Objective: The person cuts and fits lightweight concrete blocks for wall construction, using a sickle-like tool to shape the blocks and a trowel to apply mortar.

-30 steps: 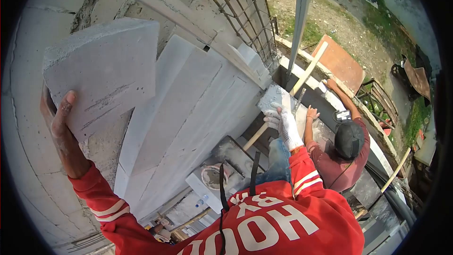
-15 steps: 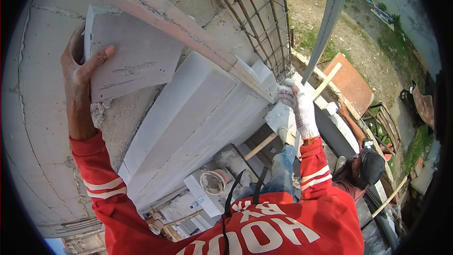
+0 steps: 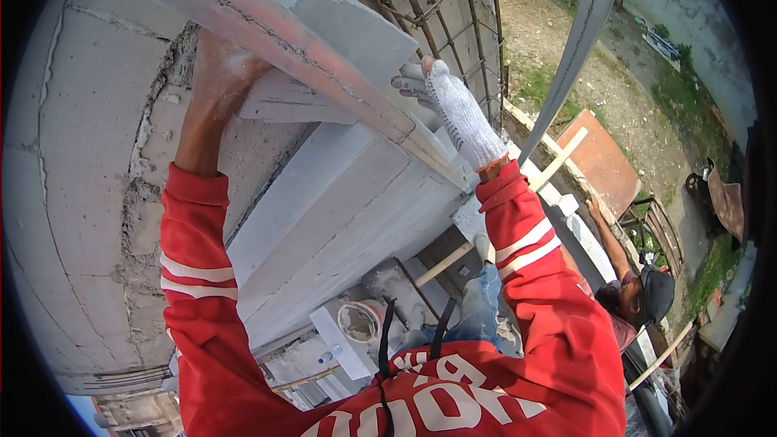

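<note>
A pale grey block (image 3: 348, 24) lies tilted behind the long slanted beam (image 3: 275, 36), which crosses in front of it. My bare left hand (image 3: 222, 69) is at the block's left part, fingers wrapped over it and partly hidden behind the beam. Near the block's right end is my right hand (image 3: 445, 97) in a white knitted glove, fingers apart, with nothing seen in it. Below the beam stands a wall of pale blocks (image 3: 324, 202).
Rusty rebar (image 3: 453, 0) rises beyond the blocks. A metal post (image 3: 571, 48) slants up at the right. A co-worker in a dark cap (image 3: 654, 295) is at lower right. Below are a bucket (image 3: 360, 321), a plastic bottle (image 3: 328, 354) and a wooden bar (image 3: 443, 265).
The block and my left hand have moved right and away, behind the beam. My gloved right hand has moved up and left from the lower end of the beam to near the block.
</note>
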Demonstrator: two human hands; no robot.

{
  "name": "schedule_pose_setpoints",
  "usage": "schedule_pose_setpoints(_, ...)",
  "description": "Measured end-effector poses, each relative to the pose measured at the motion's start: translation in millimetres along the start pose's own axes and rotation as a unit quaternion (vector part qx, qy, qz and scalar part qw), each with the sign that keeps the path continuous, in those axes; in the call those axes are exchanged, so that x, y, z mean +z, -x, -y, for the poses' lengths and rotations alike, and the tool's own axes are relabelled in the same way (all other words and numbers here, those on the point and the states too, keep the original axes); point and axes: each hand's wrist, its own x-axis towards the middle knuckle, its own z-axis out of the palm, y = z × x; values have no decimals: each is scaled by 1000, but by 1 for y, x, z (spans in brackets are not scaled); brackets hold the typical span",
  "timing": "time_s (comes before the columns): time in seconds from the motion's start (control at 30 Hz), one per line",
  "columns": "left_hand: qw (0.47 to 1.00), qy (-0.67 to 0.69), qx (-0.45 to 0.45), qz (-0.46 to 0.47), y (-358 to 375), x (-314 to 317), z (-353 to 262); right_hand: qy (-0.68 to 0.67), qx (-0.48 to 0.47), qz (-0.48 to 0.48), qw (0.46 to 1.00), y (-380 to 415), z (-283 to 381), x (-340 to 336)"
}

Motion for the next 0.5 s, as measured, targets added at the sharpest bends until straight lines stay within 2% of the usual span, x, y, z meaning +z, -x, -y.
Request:
schedule_pose_setpoints(0.03,999,17,42,-5,-3,1,9,-25,2,13,1000,-6,-4,2)
schedule_pose_setpoints(0.13,997,-67,45,-9,-14,10,17,-78,21,-5,997,-10,8,11)
schedule_pose_setpoints(0.17,997,-71,40,-11,-17,9,17,-78,23,2,997,-9,8,14)
schedule_pose_setpoints(0.23,999,-44,-4,25,-21,5,18,-160,22,-34,986,-5,10,18)
schedule_pose_setpoints(0.27,999,-43,-8,23,-20,7,14,-137,2,-66,988,11,29,28)
schedule_pose_setpoints(0.37,999,-26,33,-1,-10,5,3,-152,27,-73,985,12,31,33)
schedule_pose_setpoints(0.5,997,1,72,22,-15,10,11,-102,32,-108,988,9,23,24)
